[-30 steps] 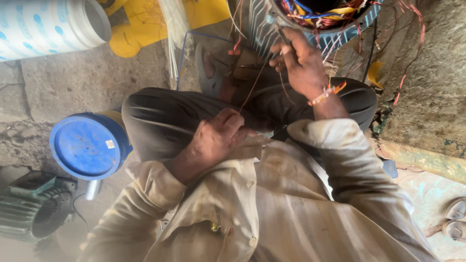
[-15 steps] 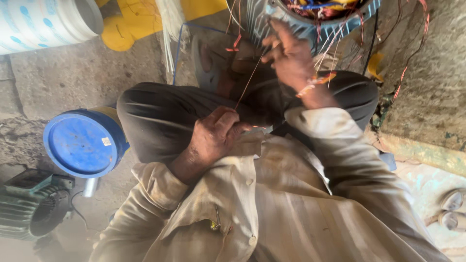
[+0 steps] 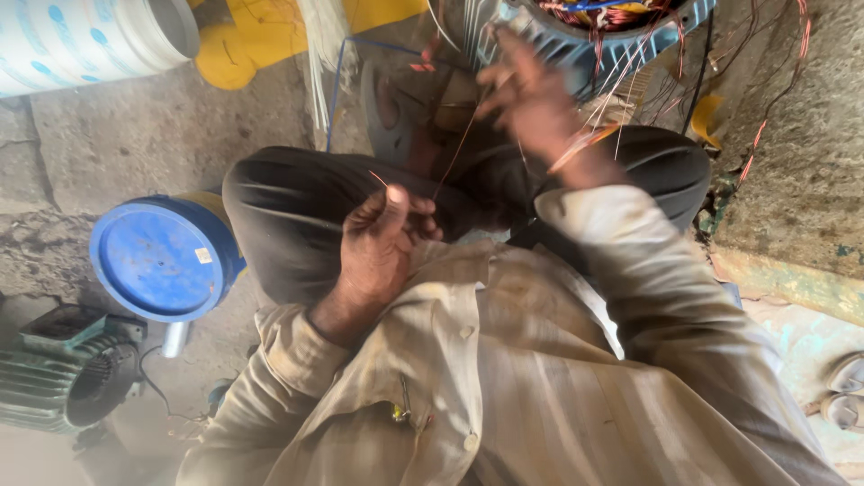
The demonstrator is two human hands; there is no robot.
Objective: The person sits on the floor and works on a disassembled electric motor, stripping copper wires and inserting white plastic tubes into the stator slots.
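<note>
My left hand [image 3: 382, 243] is closed near my chest, pinching the end of a thin copper wire [image 3: 454, 155]. The wire runs up and right to my right hand [image 3: 531, 99], which is blurred and raised at the grey finned motor stator [image 3: 576, 36]. Its fingers pinch the same wire close to the coloured windings in the stator's opening. Loose copper strands hang from the stator around my right wrist. My knees in dark trousers [image 3: 297, 216] lie between the two hands.
A blue-lidded can [image 3: 162, 256] stands on the concrete floor at left. A green electric motor [image 3: 58, 373] lies at lower left. A white patterned drum [image 3: 85, 36] and a yellow object [image 3: 256, 40] sit at top left. Sandals [image 3: 841, 391] lie at right.
My right hand has moved up to the stator's rim. My left hand stayed near my chest, still pinching the wire. The view has shifted slightly.
</note>
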